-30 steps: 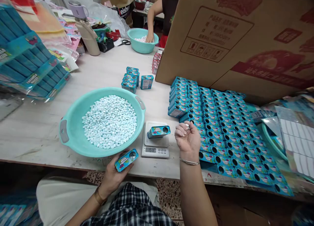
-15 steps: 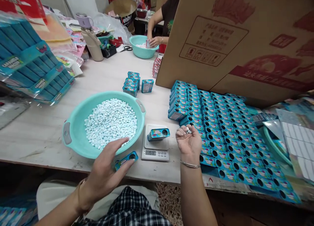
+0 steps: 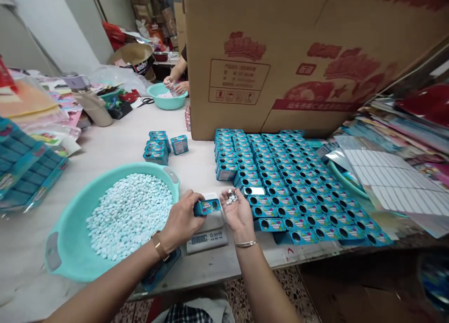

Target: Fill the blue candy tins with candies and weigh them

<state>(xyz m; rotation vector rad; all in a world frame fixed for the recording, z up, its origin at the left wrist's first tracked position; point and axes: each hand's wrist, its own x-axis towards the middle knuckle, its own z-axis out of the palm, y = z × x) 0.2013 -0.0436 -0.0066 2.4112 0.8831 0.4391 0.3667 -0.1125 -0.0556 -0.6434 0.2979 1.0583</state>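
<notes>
Judging by how things lie, the work looks partway along. At the right of the frame, a large block of lidded tins point(image 3: 298, 192) stands in close rows on the bench point(image 3: 122, 140), set side by side in front of the cardboard carton point(image 3: 238, 112). One tin point(image 3: 254, 190) in that block shows a bright, pale top instead of a printed one. On the other side of the account, plenty of small pale blue-white candies point(image 3: 131, 215) lie loose in the turquoise basin point(image 3: 68, 243) at lower left, and a small group of tins point(image 3: 156, 150) stands apart at the centre left, with a single tin point(image 3: 180, 145) just beside it.

The left hand point(image 3: 184, 218) grips a blue candy tin point(image 3: 209, 207) at the centre of the frame, over the kitchen scale point(image 3: 206, 240); whether its base touches the platform I cannot tell. The right hand point(image 3: 238, 213), just beside it, is cupped palm up and bears a few loose candies point(image 3: 231, 197), not yet in any tin.

The held tin is a small rectangular block, bright blue, with pale lettering and a dark round patch towards one end of its top. Whether that patch is a hole or a clear window is unclear, and its contents cannot be made out.
</notes>
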